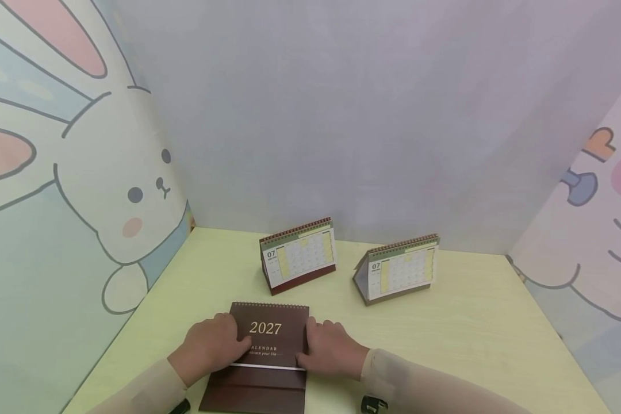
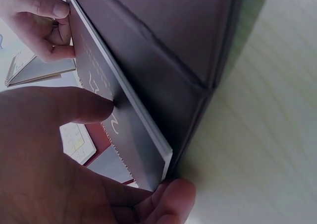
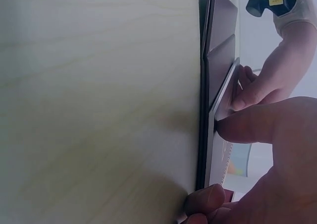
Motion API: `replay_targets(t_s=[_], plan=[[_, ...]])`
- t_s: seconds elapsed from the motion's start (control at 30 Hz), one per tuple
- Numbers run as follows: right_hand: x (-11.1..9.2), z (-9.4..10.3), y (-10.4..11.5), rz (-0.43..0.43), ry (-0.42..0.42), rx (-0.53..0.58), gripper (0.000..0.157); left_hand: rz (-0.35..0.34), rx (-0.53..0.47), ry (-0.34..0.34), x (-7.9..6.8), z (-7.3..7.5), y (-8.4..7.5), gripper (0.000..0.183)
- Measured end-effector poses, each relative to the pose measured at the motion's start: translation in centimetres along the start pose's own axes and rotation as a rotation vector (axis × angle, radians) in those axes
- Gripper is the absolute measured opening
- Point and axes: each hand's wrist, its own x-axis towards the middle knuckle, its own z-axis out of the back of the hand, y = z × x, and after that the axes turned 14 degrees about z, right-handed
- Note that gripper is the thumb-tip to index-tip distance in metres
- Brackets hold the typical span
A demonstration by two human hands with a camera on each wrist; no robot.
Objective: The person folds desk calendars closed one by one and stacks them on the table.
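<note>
A dark brown desk calendar (image 1: 269, 339) marked 2027 lies flat on the table, its cover and spiral binding at the far end and its folded base panels spread toward me. My left hand (image 1: 212, 345) grips its left edge, thumb on the cover and fingers at the side. On the opposite edge, my right hand (image 1: 333, 348) holds it the same way. In the left wrist view the left thumb (image 2: 84, 104) presses on the cover (image 2: 131, 135), whose page block stands slightly off the base panels. The right wrist view shows the right thumb (image 3: 247, 125) on the cover near its edge.
Two spiral desk calendars stand as tents farther back: one with a red base (image 1: 300, 256), another with a grey-brown base (image 1: 401, 270) to its right. The pale yellow table (image 1: 476, 345) meets a plain back wall (image 1: 372, 115) and cartoon-printed side panels (image 1: 124, 195).
</note>
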Motion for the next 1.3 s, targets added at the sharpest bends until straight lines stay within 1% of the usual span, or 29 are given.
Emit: replay_targets(t_s=[0.33, 0.43, 0.53, 0.6, 0.67, 0.73, 0.83, 0.87, 0.9, 1.0, 1.13, 1.3], plan=[[0.0, -0.1, 0.0, -0.008, -0.003, -0.004, 0.051, -0.009, -0.009, -0.005, -0.2, 0.2, -0.2, 0.062], [-0.1, -0.1, -0.1, -0.015, -0.007, -0.002, 0.051, -0.023, -0.014, 0.0, -0.2, 0.3, -0.1, 0.063], [-0.2, 0.1, -0.2, -0.032, -0.013, 0.023, 0.053, -0.035, -0.029, 0.015, -0.3, 0.6, 0.0, 0.055], [-0.4, 0.3, -0.3, -0.044, -0.023, 0.041, 0.057, -0.041, -0.032, 0.021, -0.3, 0.9, 0.1, 0.05], [-0.7, 0.5, -0.5, -0.061, -0.038, 0.057, 0.068, -0.039, -0.032, 0.024, -0.4, 1.3, 0.1, 0.049], [-1.0, 0.8, -0.8, -0.068, -0.057, 0.065, 0.079, -0.039, -0.019, 0.013, -0.4, 1.8, 0.1, 0.053], [-1.8, 1.4, -1.5, -0.072, -0.095, 0.095, 0.092, -0.035, -0.006, -0.018, -0.6, 2.6, -0.2, 0.069], [-2.2, 1.7, -1.7, -0.075, -0.11, 0.122, 0.092, -0.03, -0.005, -0.027, -0.6, 2.9, -0.3, 0.073], [-2.5, 1.9, -1.9, -0.073, -0.127, 0.14, 0.09, -0.029, -0.004, -0.036, -0.7, 3.1, -0.4, 0.074], [-3.8, 2.8, -2.7, -0.079, -0.184, 0.187, 0.086, -0.039, -0.029, -0.053, -0.7, 3.4, -0.8, 0.069], [-5.4, 3.6, -3.7, -0.107, -0.256, 0.216, 0.079, -0.1, -0.108, -0.068, -0.7, 3.4, -1.7, 0.061], [-7.3, 4.3, -5.3, -0.158, -0.347, 0.244, 0.068, -0.171, -0.215, -0.073, -0.6, 3.5, -3.7, 0.06]])
